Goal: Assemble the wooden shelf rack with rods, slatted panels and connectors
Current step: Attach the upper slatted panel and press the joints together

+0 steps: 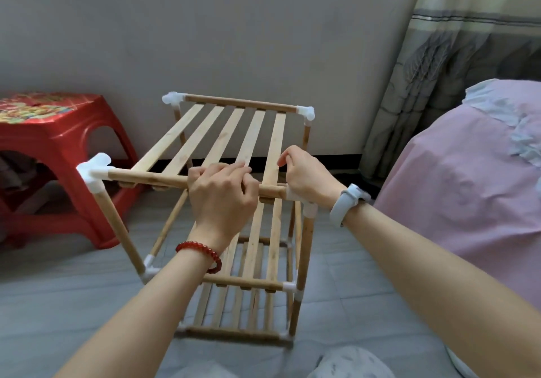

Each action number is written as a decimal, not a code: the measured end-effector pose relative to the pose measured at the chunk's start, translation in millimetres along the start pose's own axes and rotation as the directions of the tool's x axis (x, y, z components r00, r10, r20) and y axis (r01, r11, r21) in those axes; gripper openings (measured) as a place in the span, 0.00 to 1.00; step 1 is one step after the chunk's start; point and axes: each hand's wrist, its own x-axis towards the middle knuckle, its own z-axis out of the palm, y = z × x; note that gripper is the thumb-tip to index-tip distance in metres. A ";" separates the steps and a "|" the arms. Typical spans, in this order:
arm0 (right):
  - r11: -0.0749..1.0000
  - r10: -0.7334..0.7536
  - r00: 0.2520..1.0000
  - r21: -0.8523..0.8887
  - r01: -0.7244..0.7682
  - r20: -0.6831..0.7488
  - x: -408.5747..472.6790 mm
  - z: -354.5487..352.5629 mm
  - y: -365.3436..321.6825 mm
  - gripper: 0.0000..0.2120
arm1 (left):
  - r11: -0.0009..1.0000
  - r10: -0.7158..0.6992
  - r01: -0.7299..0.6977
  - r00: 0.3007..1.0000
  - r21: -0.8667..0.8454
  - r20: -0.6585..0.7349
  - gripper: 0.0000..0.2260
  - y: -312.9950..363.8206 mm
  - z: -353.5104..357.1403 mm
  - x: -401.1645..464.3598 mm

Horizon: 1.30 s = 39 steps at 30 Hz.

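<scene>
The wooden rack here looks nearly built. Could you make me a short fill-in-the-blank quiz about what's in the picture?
1. The left hand grips the front ____ of the top shelf.
2. The top shelf has ____ slats.
3. The stool left of the rack is coloured ____.
4. The right hand rests on the front right ____, which it mostly hides.

Missing words: rod; five; red; connector

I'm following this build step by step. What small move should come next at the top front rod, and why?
Probably press the front rod rightward into the connector under the right hand. The left hand already grips the rod beside it, and the other top corners look seated.
</scene>
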 end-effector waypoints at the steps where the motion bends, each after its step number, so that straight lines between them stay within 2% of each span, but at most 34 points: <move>1: 1.000 0.007 1.000 0.020 -0.007 -0.005 -2.4 -0.9 0.3 0.09 | 0.999 0.037 -0.037 0.999 -0.015 -0.004 0.17 -1.1 -1.4 -1.4; 6: 0.963 0.071 0.991 0.267 -0.039 -0.111 -16.8 -1.3 -8.5 0.11 | 0.962 0.274 -0.274 0.960 -0.010 0.051 0.16 -21.9 -16.2 -7.4; 10: 0.889 0.060 0.972 0.455 0.051 -0.226 -25.9 27.1 -40.3 0.11 | 0.953 0.294 -0.301 0.940 0.017 0.170 0.16 -63.7 -35.5 -0.7; 12: 0.842 0.057 0.971 0.533 0.077 -0.231 -29.3 52.3 -68.4 0.11 | 0.967 0.212 -0.242 0.936 0.077 0.280 0.18 -97.7 -51.2 2.3; 13: 0.825 0.047 0.977 0.560 0.079 -0.207 -30.1 65.6 -83.3 0.11 | 0.984 0.125 -0.160 0.930 0.077 0.345 0.18 -115.5 -59.3 3.2; 15: 0.811 -0.011 0.989 0.577 0.097 -0.151 -29.0 90.7 -116.0 0.11 | 0.997 -0.074 0.068 0.901 0.029 0.427 0.14 -151.1 -77.8 5.2; 16: 0.850 -0.065 0.987 0.510 0.130 -0.145 -27.8 99.4 -127.9 0.11 | 0.988 -0.144 0.155 0.874 0.013 0.465 0.12 -163.4 -84.1 7.0; 18: 0.941 -0.226 0.957 0.213 0.262 -0.180 -21.9 107.4 -146.2 0.11 | 0.959 -0.266 0.276 0.783 0.070 0.562 0.13 -178.8 -100.7 17.3; 21: 0.900 -0.433 0.860 -0.181 0.396 -0.272 -7.1 88.5 -139.6 0.10 | 0.915 -0.397 0.325 0.627 0.239 0.670 0.17 -172.9 -117.5 40.5; 22: 0.884 -0.444 0.852 -0.292 0.365 -0.277 0.9 76.1 -128.3 0.11 | 0.909 -0.413 0.321 0.590 0.267 0.694 0.18 -165.7 -118.5 45.9; 24: 0.850 -0.348 0.897 -0.496 0.179 -0.271 14.5 47.6 -96.3 0.13 | 0.905 -0.418 0.316 0.540 0.284 0.730 0.19 -145.9 -115.4 45.3; 25: 0.832 -0.249 0.928 -0.551 0.058 -0.277 17.9 33.0 -78.7 0.15 | 0.908 -0.416 0.296 0.542 0.298 0.730 0.20 -135.7 -111.3 40.2; 27: 0.792 -0.011 0.956 -0.586 -0.171 -0.294 17.0 11.0 -47.3 0.19 | 0.902 -0.426 0.221 0.590 0.370 0.686 0.21 -117.8 -103.8 23.1; 28: 0.782 0.084 0.956 -0.576 -0.238 -0.281 12.8 4.9 -35.1 0.20 | 0.888 -0.436 0.188 0.629 0.419 0.644 0.22 -111.2 -101.7 14.1; 30: 0.861 0.200 0.962 -0.435 -0.264 -0.189 5.0 0.8 -22.5 0.19 | 0.855 -0.425 0.125 0.725 0.503 0.542 0.23 -107.1 -98.9 -1.2; 32: 0.945 0.234 0.966 -0.207 -0.252 -0.109 -1.3 3.3 -20.6 0.16 | 0.832 -0.382 0.107 0.821 0.544 0.423 0.19 -111.2 -95.6 -9.3; 34: 0.967 0.206 0.970 -0.125 -0.223 -0.131 -3.0 6.7 -24.4 0.15 | 0.816 -0.363 0.138 0.878 0.561 0.312 0.12 -121.2 -92.2 -10.2; 39: 0.986 0.144 0.982 -0.070 -0.153 -0.121 -1.6 28.2 -47.7 0.18 | 0.782 -0.436 0.250 0.874 0.571 0.214 0.11 -159.6 -96.9 -4.6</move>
